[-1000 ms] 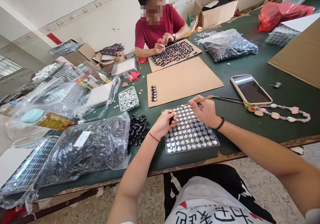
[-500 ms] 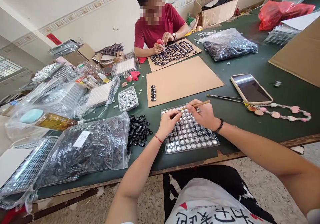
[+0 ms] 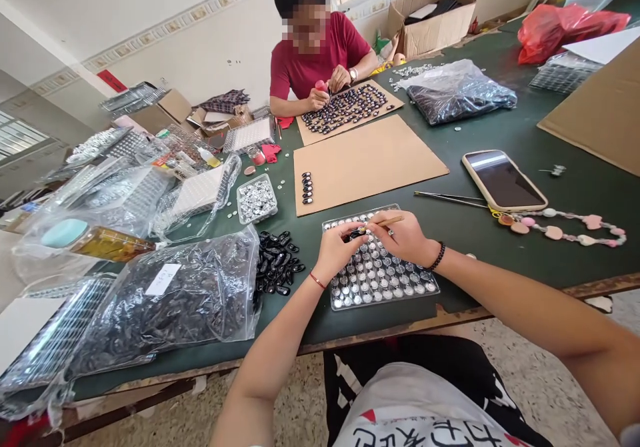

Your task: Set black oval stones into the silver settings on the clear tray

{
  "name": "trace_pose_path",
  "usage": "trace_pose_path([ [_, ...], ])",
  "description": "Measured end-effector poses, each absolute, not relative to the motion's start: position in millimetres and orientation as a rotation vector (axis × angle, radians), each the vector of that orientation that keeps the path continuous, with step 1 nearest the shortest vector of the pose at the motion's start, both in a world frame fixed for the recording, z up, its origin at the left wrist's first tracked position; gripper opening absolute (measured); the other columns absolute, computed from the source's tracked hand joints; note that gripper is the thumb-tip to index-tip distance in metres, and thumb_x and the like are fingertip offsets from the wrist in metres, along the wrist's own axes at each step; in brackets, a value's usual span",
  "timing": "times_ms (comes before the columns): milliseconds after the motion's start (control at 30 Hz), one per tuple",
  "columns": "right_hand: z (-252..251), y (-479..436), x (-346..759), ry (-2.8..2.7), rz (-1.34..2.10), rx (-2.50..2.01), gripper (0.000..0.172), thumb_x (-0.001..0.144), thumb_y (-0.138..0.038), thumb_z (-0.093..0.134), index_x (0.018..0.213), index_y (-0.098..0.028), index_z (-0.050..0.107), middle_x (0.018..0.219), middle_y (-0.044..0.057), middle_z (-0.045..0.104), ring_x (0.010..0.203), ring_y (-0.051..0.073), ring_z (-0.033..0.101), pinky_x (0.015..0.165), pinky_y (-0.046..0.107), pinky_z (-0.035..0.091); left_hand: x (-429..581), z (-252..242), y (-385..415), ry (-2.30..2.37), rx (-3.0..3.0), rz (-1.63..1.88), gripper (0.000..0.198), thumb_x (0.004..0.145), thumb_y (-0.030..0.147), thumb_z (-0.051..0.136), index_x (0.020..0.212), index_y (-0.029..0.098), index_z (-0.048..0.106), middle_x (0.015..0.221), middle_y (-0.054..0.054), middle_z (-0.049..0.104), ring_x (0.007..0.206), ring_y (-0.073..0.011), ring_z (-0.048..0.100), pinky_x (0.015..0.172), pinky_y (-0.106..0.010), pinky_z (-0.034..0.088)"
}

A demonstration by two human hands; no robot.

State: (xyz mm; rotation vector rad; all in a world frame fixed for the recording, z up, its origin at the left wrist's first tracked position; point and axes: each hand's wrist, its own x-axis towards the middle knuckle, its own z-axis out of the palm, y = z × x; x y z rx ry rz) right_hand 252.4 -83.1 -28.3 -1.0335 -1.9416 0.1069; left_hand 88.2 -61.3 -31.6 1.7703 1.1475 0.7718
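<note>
My left hand (image 3: pixel 341 247) pinches a small glossy black oval piece (image 3: pixel 356 232) above a clear tray (image 3: pixel 383 294) filled with rows of round whitish discs. My right hand (image 3: pixel 405 235) grips a thin wooden stick (image 3: pixel 387 222), its tip meeting the black piece; a small shiny bit shows by the fingers. Beyond the tray, a brown cardboard sheet (image 3: pixel 370 160) carries a short column of black pieces (image 3: pixel 307 188) at its left edge. Left of the tray lies a heap of similar black pieces (image 3: pixel 277 260). A plastic box of silvery bits (image 3: pixel 256 199) stands behind the heap.
A bulging clear bag of black pieces (image 3: pixel 175 300) fills the left front. Tweezers (image 3: pixel 450 198), a phone (image 3: pixel 505 179) and a beaded strap (image 3: pixel 580 230) lie at right. Opposite, a co-worker in a red shirt (image 3: pixel 320 67) works over another covered cardboard sheet (image 3: pixel 350 110).
My right hand has turned and the stick has tilted, its tip now at the black piece. The black piece shows more clearly between my left fingers. The co-worker's hands have shifted slightly.
</note>
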Motion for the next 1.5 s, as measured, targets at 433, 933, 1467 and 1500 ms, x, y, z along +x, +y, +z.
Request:
trace_pose_path([
  [433,-27.3,-85.0,250.0,-1.943,0.092,-1.01,0.016,0.084,-0.025,0.041,0.075,-0.018,0.054,0.061,0.002,0.059,0.055,0.013,0.053,0.057,0.025,0.039,87.4,-26.6,-61.7,1.107,1.708,0.796,0.03,0.065,0.03,0.063,0.091,0.016,0.065,0.09,-0.007,0.065,0.082,-0.0179,0.057,0.064,-0.025,0.045],
  [933,-26.8,-80.0,243.0,-1.539,1.012,-1.053,0.023,0.085,-0.038,0.039,0.075,-0.019,0.048,0.059,-0.002,0.052,0.041,0.009,0.045,0.043,0.023,0.035,92.5,-26.6,-62.8,1.169,1.353,0.821,0.021,0.073,0.03,0.053,0.085,0.014,0.062,0.06,-0.001,0.057,0.038,-0.0041,0.036,0.037,-0.018,0.027],
  [1467,-8.3,-69.0,251.9,-0.534,1.74,-0.813,0.027,0.077,-0.039,0.05,0.061,-0.017,0.046,0.046,-0.005,0.036,0.037,0.005,0.03,0.033,0.018,0.023,33.5,12.9,123.9,1.639,1.49,1.062,0.016,0.072,0.023,0.058,0.076,0.007,0.056,0.07,-0.003,0.059,0.052,-0.0052,0.047,0.049,-0.019,0.038],
  [1500,-7.8,-69.2,251.2,-0.516,1.756,-0.795,0.028,0.077,-0.039,0.05,0.06,-0.017,0.046,0.046,-0.005,0.035,0.037,0.005,0.03,0.034,0.018,0.023,33.9,12.4,131.8,1.654,1.511,1.048,0.018,0.074,0.025,0.057,0.079,0.008,0.056,0.073,-0.003,0.059,0.057,-0.0069,0.05,0.052,-0.021,0.041],
])
